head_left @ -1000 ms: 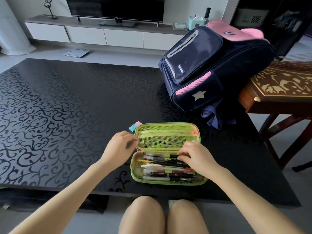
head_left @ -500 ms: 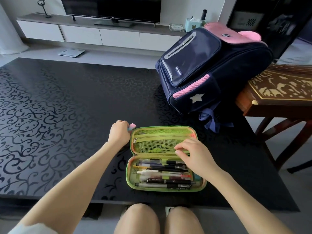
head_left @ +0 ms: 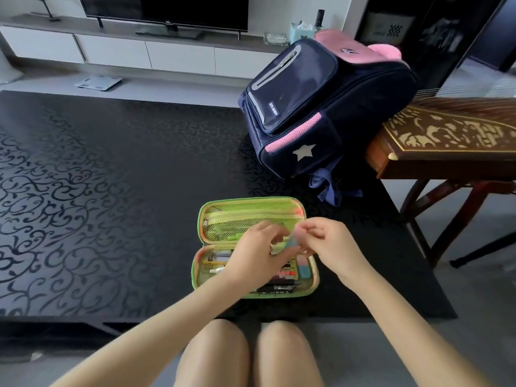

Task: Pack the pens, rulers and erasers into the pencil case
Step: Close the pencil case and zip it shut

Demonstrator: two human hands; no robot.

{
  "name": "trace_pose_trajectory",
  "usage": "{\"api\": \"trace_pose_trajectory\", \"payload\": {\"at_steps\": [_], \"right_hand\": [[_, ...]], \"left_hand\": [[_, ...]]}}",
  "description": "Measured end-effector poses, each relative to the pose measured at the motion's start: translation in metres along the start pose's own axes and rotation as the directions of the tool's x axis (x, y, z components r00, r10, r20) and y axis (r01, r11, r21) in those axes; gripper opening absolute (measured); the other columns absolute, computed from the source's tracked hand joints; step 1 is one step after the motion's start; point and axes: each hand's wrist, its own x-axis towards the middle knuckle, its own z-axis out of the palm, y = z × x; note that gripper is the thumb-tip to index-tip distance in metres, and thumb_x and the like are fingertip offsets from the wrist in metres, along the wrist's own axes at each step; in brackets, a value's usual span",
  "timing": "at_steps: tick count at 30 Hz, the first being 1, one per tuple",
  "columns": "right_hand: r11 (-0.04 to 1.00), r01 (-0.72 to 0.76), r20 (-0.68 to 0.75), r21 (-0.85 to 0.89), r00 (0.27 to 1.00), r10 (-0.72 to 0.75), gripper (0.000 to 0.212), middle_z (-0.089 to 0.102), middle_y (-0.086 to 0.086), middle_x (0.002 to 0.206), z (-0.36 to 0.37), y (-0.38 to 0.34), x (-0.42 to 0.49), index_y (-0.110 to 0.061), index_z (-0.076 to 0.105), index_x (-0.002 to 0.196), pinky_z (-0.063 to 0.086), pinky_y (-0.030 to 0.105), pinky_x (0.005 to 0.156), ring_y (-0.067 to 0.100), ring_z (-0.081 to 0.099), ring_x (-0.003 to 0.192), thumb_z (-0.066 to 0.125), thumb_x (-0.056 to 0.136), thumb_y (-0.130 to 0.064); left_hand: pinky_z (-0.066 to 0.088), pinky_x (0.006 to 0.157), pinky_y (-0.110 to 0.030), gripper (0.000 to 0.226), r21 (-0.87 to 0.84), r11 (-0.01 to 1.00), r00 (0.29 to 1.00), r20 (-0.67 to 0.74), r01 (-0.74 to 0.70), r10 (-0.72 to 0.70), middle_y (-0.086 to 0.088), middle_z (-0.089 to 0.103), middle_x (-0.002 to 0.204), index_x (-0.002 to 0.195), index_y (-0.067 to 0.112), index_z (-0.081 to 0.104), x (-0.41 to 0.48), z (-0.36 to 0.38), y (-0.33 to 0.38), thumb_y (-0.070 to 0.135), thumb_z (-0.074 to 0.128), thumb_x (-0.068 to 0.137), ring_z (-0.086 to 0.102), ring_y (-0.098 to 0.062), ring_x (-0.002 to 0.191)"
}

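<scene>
Where light from the room catches it, the black table (head_left: 111,191) shows a glossy pattern of curling vines across its whole top. Beyond its far edge runs a pale floor (head_left: 167,85) with a flat bathroom scale (head_left: 98,82) on it, then a long white cabinet (head_left: 178,55) carrying a dark TV (head_left: 164,9). A navy and pink backpack (head_left: 315,107) with a white star stands on the table's far right part, leaning toward a carved wooden instrument (head_left: 446,138) just beside the table. The person's 2 bare knees (head_left: 215,350) show below the near edge.

Near that edge, right of the middle, the pencil case (head_left: 200,275) lies flat and open, green outside and yellow-green inside. Its lid half, on the far side, has a zipped mesh pocket (head_left: 237,222). The near half holds several pens (head_left: 276,287) lying lengthwise side by side, partly hidden by the left hand (head_left: 257,255), and 1 pink and teal packed eraser (head_left: 303,269) sits at its right end.

Both hands meet just above the case's hinge. Between them is a small held eraser (head_left: 291,243), teal with pink, blurred by motion. The left hand's fingers (head_left: 275,233) are curled in on one end, and the right hand (head_left: 329,241) has its fingers (head_left: 312,226) drawn together on the other, though the blur hides exactly where each fingertip touches.
</scene>
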Motion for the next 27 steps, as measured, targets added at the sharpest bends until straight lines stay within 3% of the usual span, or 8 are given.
{"api": "trace_pose_trajectory", "payload": {"at_steps": [2, 5, 10, 12, 18, 21, 24, 27], "right_hand": [[0.998, -0.058, -0.011, -0.027, 0.998, 0.058, 0.015, 0.072, 0.008, 0.074, -0.014, 0.008, 0.000, -0.014, 0.071, 0.079, 0.049, 0.025, 0.057, 0.016, 0.062, 0.063, 0.060, 0.087, -0.007], [0.981, -0.138, 0.064, -0.134, 0.987, 0.147, 0.012, 0.072, 0.006, 0.076, -0.020, 0.024, 0.001, -0.013, 0.073, 0.084, 0.045, 0.017, 0.052, 0.011, 0.061, 0.065, 0.061, 0.084, -0.009], [0.919, -0.045, 0.102, -0.391, 0.990, 0.092, 0.022, 0.070, -0.007, 0.086, -0.003, 0.042, 0.005, -0.020, 0.071, 0.105, 0.050, 0.019, 0.074, 0.003, 0.062, 0.080, 0.065, 0.084, -0.027], [0.867, -0.015, 0.061, -0.498, 0.997, 0.052, 0.024, 0.064, -0.008, 0.074, -0.001, 0.043, 0.006, -0.024, 0.069, 0.107, 0.043, 0.017, 0.063, 0.003, 0.057, 0.071, 0.064, 0.084, -0.030], [0.849, -0.014, -0.030, -0.528, 1.000, -0.002, 0.030, 0.065, -0.002, 0.085, -0.006, 0.040, 0.020, -0.020, 0.059, 0.119, 0.043, 0.022, 0.066, 0.008, 0.058, 0.076, 0.056, 0.090, -0.028], [0.870, -0.083, -0.116, -0.486, 0.993, 0.030, 0.045, 0.060, 0.008, 0.119, -0.007, 0.038, 0.049, -0.014, 0.044, 0.135, 0.044, 0.031, 0.086, 0.020, 0.057, 0.107, 0.051, 0.093, -0.027], [0.935, -0.242, -0.100, -0.261, 0.970, 0.223, 0.055, 0.050, 0.015, 0.134, 0.003, 0.037, 0.076, -0.009, 0.032, 0.142, 0.042, 0.034, 0.092, 0.027, 0.051, 0.119, 0.052, 0.093, -0.022], [0.950, -0.288, -0.124, -0.119, 0.954, 0.273, 0.051, 0.052, 0.014, 0.131, 0.010, 0.040, 0.092, -0.006, 0.042, 0.136, 0.045, 0.031, 0.078, 0.025, 0.054, 0.107, 0.057, 0.089, -0.011]], "left_hand": [[0.036, 0.095, -0.027, 0.056, 0.162, 0.985, 0.994, 0.096, -0.064, 0.049, 0.000, 0.056, 0.122, 0.127, 0.020, 0.054, -0.008, 0.007, -0.010, 0.057, 0.039, 0.087, 0.048, -0.019, 0.113], [0.010, 0.114, -0.046, 0.072, 0.415, 0.899, 0.964, 0.265, -0.141, 0.029, -0.007, 0.026, 0.152, 0.143, 0.033, 0.027, -0.024, 0.016, -0.028, 0.068, 0.004, 0.084, 0.016, -0.033, 0.141], [-0.008, 0.114, -0.046, 0.084, 0.515, 0.852, 0.939, 0.331, -0.094, -0.096, -0.008, 0.000, 0.157, 0.145, 0.039, -0.001, -0.030, 0.018, -0.046, 0.065, -0.025, 0.070, -0.009, -0.032, 0.143], [-0.008, 0.114, -0.047, 0.085, 0.514, 0.853, 0.937, 0.333, -0.090, -0.102, -0.008, -0.001, 0.157, 0.145, 0.040, -0.003, -0.030, 0.019, -0.048, 0.065, -0.030, 0.068, -0.010, -0.032, 0.143], [-0.010, 0.115, -0.046, 0.071, 0.437, 0.898, 0.951, 0.297, -0.056, -0.086, -0.005, -0.001, 0.157, 0.144, 0.039, -0.003, -0.030, 0.011, -0.046, 0.063, -0.013, 0.078, -0.013, -0.028, 0.143], [0.007, 0.116, -0.047, 0.072, 0.406, 0.912, 0.996, 0.022, 0.066, -0.082, -0.010, 0.024, 0.153, 0.144, 0.029, 0.024, -0.017, -0.007, -0.063, 0.065, -0.001, 0.087, 0.011, -0.031, 0.143], [0.021, 0.111, -0.047, 0.059, 0.356, 0.854, 0.924, -0.195, 0.379, -0.329, -0.018, 0.029, 0.149, 0.143, 0.019, 0.029, 0.004, -0.027, -0.089, 0.052, 0.031, 0.093, 0.021, -0.035, 0.139], [0.033, 0.104, -0.043, 0.067, 0.175, 0.768, 0.783, -0.031, 0.616, -0.621, -0.019, 0.038, 0.142, 0.147, 0.018, 0.018, 0.026, -0.047, -0.117, 0.040, 0.048, 0.091, 0.036, -0.036, 0.129]]}}
